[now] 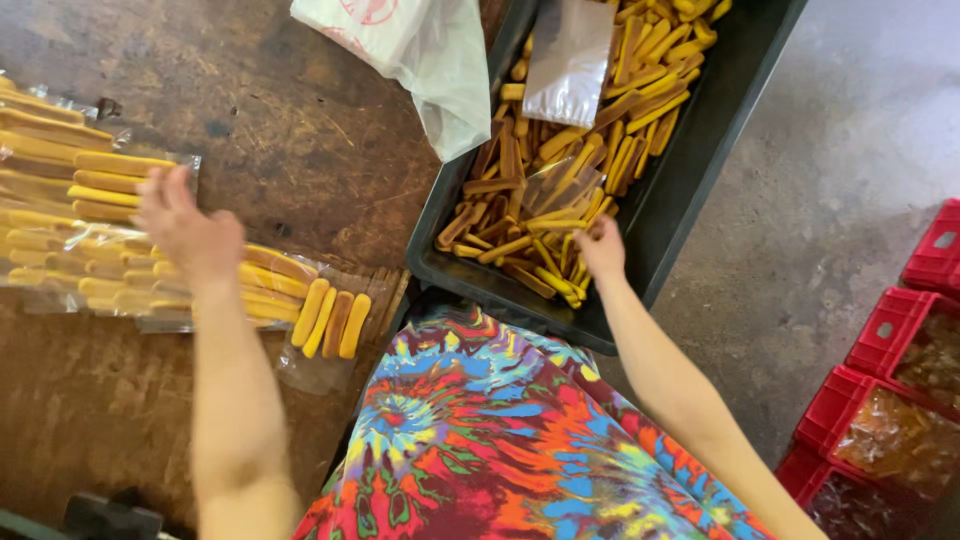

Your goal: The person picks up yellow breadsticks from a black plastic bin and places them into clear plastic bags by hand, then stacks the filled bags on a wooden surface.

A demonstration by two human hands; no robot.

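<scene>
My left hand (182, 226) rests fingers spread on clear plastic packets of yellow stick snacks (90, 195) laid in rows on a brown wooden table (290, 130). One packet (320, 320) near the table's edge holds several sticks side by side. My right hand (601, 246) reaches into a black tray (690, 170) heaped with loose yellow and brown sticks (560, 170), its fingers closed around some of them. Clear empty bags (568, 60) lie on the heap.
A white plastic bag (430, 55) hangs over the tray's left rim. Red crates (890, 390) with wrapped goods stand on the grey concrete floor at the right. My lap in multicoloured tie-dye cloth (500, 440) fills the bottom centre.
</scene>
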